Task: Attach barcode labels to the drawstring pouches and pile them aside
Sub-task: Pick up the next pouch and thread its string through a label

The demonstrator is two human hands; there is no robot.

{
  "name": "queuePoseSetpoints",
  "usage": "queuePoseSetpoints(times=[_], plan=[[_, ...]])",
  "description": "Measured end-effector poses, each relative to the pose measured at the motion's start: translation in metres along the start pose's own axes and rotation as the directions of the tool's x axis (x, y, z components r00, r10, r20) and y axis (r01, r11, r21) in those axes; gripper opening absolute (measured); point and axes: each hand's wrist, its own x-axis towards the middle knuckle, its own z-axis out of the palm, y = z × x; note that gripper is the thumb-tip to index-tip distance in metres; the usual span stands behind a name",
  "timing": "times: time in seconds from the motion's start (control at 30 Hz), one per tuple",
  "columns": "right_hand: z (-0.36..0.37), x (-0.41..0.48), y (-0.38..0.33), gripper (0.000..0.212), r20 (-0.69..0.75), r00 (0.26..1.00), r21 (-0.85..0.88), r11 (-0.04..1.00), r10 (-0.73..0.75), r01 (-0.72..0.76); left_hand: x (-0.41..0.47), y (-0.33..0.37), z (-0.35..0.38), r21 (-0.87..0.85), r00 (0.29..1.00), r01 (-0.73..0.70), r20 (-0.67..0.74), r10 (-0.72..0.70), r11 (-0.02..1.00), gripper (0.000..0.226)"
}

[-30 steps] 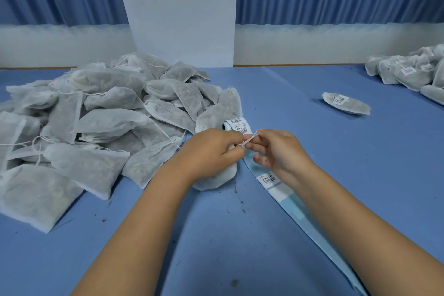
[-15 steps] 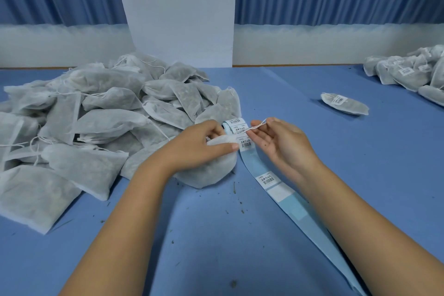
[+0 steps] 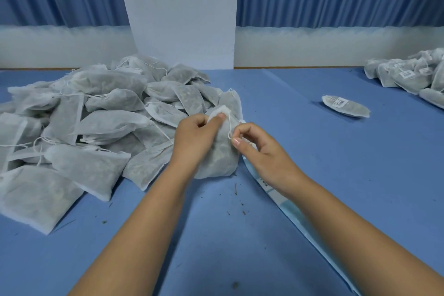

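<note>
Your left hand [image 3: 193, 138] grips a pouch [image 3: 217, 161] upright on the worktop [image 3: 312, 151] so your right hand [image 3: 260, 152] can pinch its drawstring [image 3: 230, 126], probably cinching it before labelling.

Packing workroom — pouch heaps [image 3: 96, 127], label strip [image 3: 288, 214], blue table [image 3: 360, 175]

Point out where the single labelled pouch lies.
In the head view, the single labelled pouch lies alone on the blue table, right of centre, between the right hand and the labelled pile.
</note>
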Motion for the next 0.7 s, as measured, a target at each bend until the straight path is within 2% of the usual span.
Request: queuePoseSetpoints(times=[0.17, 0.23, 0.33, 0.4, 0.5, 0.63, 0.7], plan=[[0.004, -0.002, 0.001, 0.015, 0.009, 0.998, -0.141, 0.988, -0.064, 0.065, -0.007, 0.005, 0.007, -0.183, 0.999, 0.045, 0.026, -0.041, 0.982, 0.035], [0.002, -0.001, 0.002, 0.015, -0.005, 0.997, -0.176, 0.982, -0.077, 0.075, -0.007, 0.009, 0.007, -0.297, 0.990, 0.143, 0.061, -0.131, 0.944, 0.023], [-0.001, -0.001, 0.003, 0.017, -0.029, 0.996, -0.188, 0.979, -0.081, 0.074, -0.005, 0.011, 0.005, -0.366, 0.958, 0.282, 0.161, -0.238, 0.887, 0.019], [-0.003, 0.000, 0.004, 0.017, -0.041, 0.997, -0.163, 0.985, -0.070, 0.062, -0.003, 0.012, 0.001, -0.329, 0.938, 0.308, 0.261, -0.227, 0.893, 0.020], [-0.006, 0.001, 0.003, 0.016, -0.065, 0.997, -0.115, 0.993, -0.050, 0.042, -0.001, 0.009, -0.006, -0.168, 0.900, 0.296, 0.380, -0.215, 0.940, 0.032], [-0.012, 0.003, 0.000, 0.013, -0.048, 0.999, -0.014, 1.000, 0.026, -0.027, 0.000, 0.002, -0.006, -0.134, 0.912, 0.304, 0.328, -0.247, 0.943, 0.019], [-0.019, 0.006, 0.001, 0.013, -0.105, 0.989, -0.022, 0.994, 0.107, -0.110, 0.004, -0.001, -0.008, -0.115, 0.927, 0.297, 0.274, -0.258, 0.948, 0.019]])
